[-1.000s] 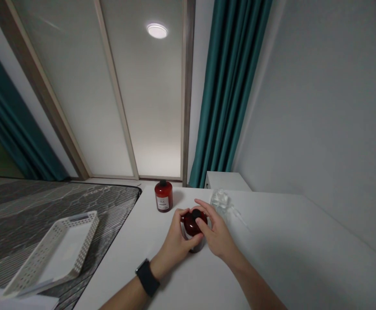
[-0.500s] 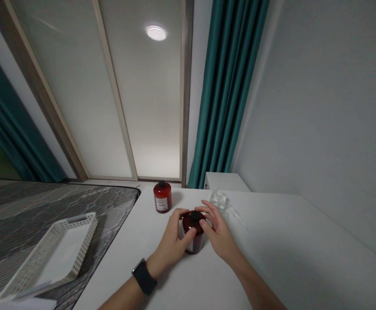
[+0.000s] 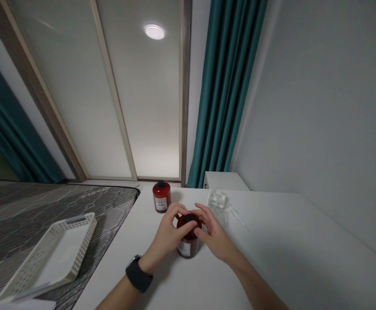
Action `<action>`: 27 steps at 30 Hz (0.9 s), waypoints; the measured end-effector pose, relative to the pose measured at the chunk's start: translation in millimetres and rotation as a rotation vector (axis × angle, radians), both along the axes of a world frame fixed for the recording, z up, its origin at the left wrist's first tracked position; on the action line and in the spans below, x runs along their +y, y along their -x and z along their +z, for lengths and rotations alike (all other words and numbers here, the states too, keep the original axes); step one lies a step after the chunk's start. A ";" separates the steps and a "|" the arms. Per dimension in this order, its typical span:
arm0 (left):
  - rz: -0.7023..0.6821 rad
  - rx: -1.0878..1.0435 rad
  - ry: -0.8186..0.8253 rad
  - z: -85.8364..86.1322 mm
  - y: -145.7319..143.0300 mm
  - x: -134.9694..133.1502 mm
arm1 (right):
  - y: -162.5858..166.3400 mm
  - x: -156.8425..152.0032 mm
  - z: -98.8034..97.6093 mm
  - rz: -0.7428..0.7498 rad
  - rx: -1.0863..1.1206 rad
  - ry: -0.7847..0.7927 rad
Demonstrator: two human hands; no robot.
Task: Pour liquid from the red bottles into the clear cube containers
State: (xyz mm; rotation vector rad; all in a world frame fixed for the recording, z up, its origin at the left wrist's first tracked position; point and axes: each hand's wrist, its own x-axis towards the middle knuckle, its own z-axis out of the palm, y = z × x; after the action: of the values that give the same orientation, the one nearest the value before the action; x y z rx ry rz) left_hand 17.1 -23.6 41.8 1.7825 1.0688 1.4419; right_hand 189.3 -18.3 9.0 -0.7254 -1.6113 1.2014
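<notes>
A dark red bottle (image 3: 188,249) with a black cap and a white label stands on the white table (image 3: 136,275) between my hands. My left hand (image 3: 169,230) curls over its top from the left, thumb in front near the cap and fingers behind. From the right, my right hand (image 3: 214,234) closes round the bottle's upper part, with the thumb near the shoulder. The fingers partly cover the cap. Farther back, to the left, a second red bottle (image 3: 162,198) with a black cap stands upright. Clear, see-through plastic-looking stuff (image 3: 218,202) lies behind my right hand.
A white perforated basket (image 3: 50,254) rests on the dark patterned surface (image 3: 110,206) to the left. Behind the table's far edge stands a low white cabinet (image 3: 225,178). Green curtains (image 3: 228,94) and frosted sliding doors (image 3: 155,107) close the background; a wall runs along the right.
The bottle between my hands has shifted slightly left and nearer to me. My left thumb has moved up over its top near the cap, and both hands have followed the bottle.
</notes>
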 end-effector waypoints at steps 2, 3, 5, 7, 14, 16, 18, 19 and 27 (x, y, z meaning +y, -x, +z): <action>-0.015 -0.001 0.005 0.7 2.1 0.4 | 0.4 0.1 -0.9 0.009 0.007 -0.005; -0.023 -0.003 0.008 0.4 3.1 0.7 | 0.6 0.3 -1.3 0.009 0.014 -0.003; -0.040 -0.012 0.016 -0.7 4.7 1.7 | 0.9 0.8 -1.9 0.010 0.023 0.011; -0.067 -0.020 0.029 -1.8 6.0 3.1 | 0.8 1.2 -2.5 0.017 0.025 0.026; -0.129 0.002 0.016 0.0 9.4 6.4 | 0.0 0.5 -2.7 0.042 0.043 0.038; -0.110 0.014 -0.001 -1.1 9.4 5.4 | 0.5 -0.4 -1.6 0.056 0.046 0.033; -0.072 0.031 -0.028 -4.2 9.2 3.4 | 1.9 -0.9 -1.7 0.073 0.052 0.027; -0.053 0.044 -0.045 -6.3 9.2 2.2 | 3.0 -0.9 -2.5 0.066 0.058 0.020; -0.099 0.064 -0.027 -21.2 10.8 0.3 | 7.8 -0.1 -9.9 -0.423 -0.099 -0.193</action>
State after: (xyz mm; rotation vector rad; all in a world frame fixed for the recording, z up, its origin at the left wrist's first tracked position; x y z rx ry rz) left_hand 6.3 -23.3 20.6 1.8846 0.9823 1.3541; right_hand 181.5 -18.4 -0.9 -0.9542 -1.5291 0.7055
